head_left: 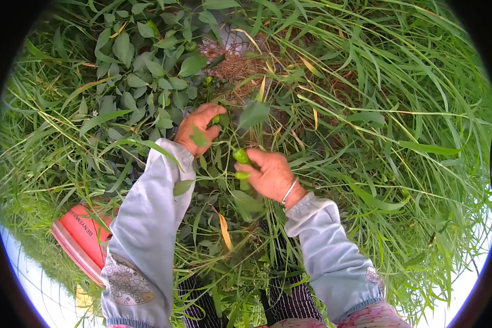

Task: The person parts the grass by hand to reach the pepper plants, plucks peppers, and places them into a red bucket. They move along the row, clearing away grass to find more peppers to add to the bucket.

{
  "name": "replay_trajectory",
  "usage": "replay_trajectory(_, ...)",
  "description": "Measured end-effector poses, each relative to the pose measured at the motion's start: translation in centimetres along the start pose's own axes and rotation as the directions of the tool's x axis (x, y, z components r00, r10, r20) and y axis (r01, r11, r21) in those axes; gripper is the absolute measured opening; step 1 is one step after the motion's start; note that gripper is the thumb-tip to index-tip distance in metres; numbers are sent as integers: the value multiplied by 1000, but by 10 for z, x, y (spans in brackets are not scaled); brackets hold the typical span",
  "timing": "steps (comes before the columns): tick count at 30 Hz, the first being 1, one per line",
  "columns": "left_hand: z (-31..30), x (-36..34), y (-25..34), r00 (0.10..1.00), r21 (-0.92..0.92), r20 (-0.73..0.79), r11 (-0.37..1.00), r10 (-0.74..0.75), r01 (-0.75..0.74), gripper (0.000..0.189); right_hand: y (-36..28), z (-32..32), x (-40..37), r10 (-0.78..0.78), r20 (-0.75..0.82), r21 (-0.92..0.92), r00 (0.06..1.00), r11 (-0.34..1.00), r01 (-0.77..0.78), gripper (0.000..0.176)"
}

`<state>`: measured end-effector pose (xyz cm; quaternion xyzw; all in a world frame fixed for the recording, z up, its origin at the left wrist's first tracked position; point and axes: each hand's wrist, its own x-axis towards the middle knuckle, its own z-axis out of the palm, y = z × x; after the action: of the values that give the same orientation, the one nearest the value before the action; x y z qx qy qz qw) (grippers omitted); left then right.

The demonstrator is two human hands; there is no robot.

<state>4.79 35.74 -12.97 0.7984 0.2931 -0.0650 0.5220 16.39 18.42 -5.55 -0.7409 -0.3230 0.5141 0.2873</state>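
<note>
My right hand is closed around green peppers, one of them showing at the fingertips and another just below it. To its upper left, my left hand has thumb and fingers curled together on a small green pepper among the leaves of the plant. A leaf partly covers the back of that hand. Thin green stems run between the two hands. A blurred leaf hangs above my right hand.
Broad-leaved pepper plants grow at the upper left. Long grass crowds the right side. Dry brown straw covers ground at the top. A red object with lettering, perhaps a container, stands at lower left beside my left sleeve.
</note>
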Motion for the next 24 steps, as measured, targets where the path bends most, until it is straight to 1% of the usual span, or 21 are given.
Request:
replay_trajectory(1, 0, -1, 1, 999, 6, -3, 999, 54, -54, 51, -4, 5, -6, 9, 14, 34, 1000, 999, -10, 24)
replay_trajectory(2, 1, -2, 2, 994, 12, -6, 994, 107, -107, 52, -4, 11, -9, -6, -69, 77, 998, 997, 11, 27)
replay_trajectory(3, 4, -6, 4, 988, 118, -78, 986, 131, -121, 43, -2, 19, -10, -17, -151, 119, 988, 992, 36, 31)
replay_trajectory(4, 5, -9, 7, 981, 287, -89, 947, 174, -142, 41, -3, 23, -11, -23, -235, 158, 972, 985, 62, 36)
replay_trajectory(5, 6, -11, 11, 970, 447, -94, 880, 223, -159, 39, -3, 25, -12, 8, -207, 297, 978, 953, 55, 38)
replay_trajectory(6, 6, -12, 16, 957, 593, -92, 787, 273, -168, 37, -4, 25, -16, 12, -170, 283, 985, 959, 37, 38)
replay_trajectory(7, 4, -16, 23, 952, 632, -113, 760, 283, -151, 35, -5, 26, -24, 19, -134, 267, 991, 964, 18, 38)
replay_trajectory(8, 2, -19, 26, 958, 657, -102, 741, 268, -137, 36, -7, 26, -31, 27, -97, 249, 995, 968, -2, 37)
replay_trajectory(9, 0, -23, 26, 964, 681, -91, 722, 251, -123, 36, -10, 26, -37, -9, -101, 188, 995, 982, 28, 36)
replay_trajectory(10, -2, -26, 26, 969, 705, -82, 701, 235, -111, 37, -18, 22, -42, 13, -56, 162, 998, 987, -4, 35)
replay_trajectory(11, -6, -28, 29, 979, 666, -36, 735, 200, -126, 38, -23, 20, -47, -69, 8, 151, 998, 986, 67, 34)
replay_trajectory(12, -6, -29, 25, 978, 629, -34, 765, 207, -140, 39, -27, 19, -52, -151, 71, 145, 986, 980, 140, 33)
replay_trajectory(14, -3, -28, 21, 976, 548, -28, 820, 215, -164, 40, -38, 27, -64, -89, 254, 222, 963, 975, 31, 32)
replay_trajectory(15, -4, -26, 24, 980, 554, 4, 816, 197, -166, 39, -32, 35, -68, -154, 199, 367, 968, 927, 72, 30)
replay_trajectory(16, -4, -23, 29, 976, 575, 23, 795, 218, -191, 38, -27, 34, -66, -105, 164, 548, 981, 836, -2, 28)
replay_trajectory(18, -3, -13, 36, 963, 618, 65, 747, 261, -244, 35, -18, 25, -58, 10, 121, 837, 993, 536, -107, 27)
replay_trajectory(19, 5, -10, 37, 976, 628, 106, 747, 193, -216, 34, -17, 11, -50, 51, 112, 903, 992, 411, -123, 25)
replay_trajectory(21, 11, -9, 37, 969, 622, 217, 749, 116, -229, 33, -3, -17, -27, 214, 53, 861, 975, 485, -153, 17)
replay_trajectory(22, 15, -9, 36, 960, 618, 269, 750, 77, -234, 33, 10, -27, -11, 302, -36, 844, 952, 520, -133, 15)
replay_trajectory(23, 21, -11, 29, 962, 627, 268, 748, 59, -220, 34, 33, -33, 9, 389, -113, 801, 914, 580, -148, 13)
replay_trajectory(24, 24, -14, 25, 965, 622, 256, 754, 60, -212, 35, 52, -41, 28, 467, -151, 751, 871, 628, -206, 11)
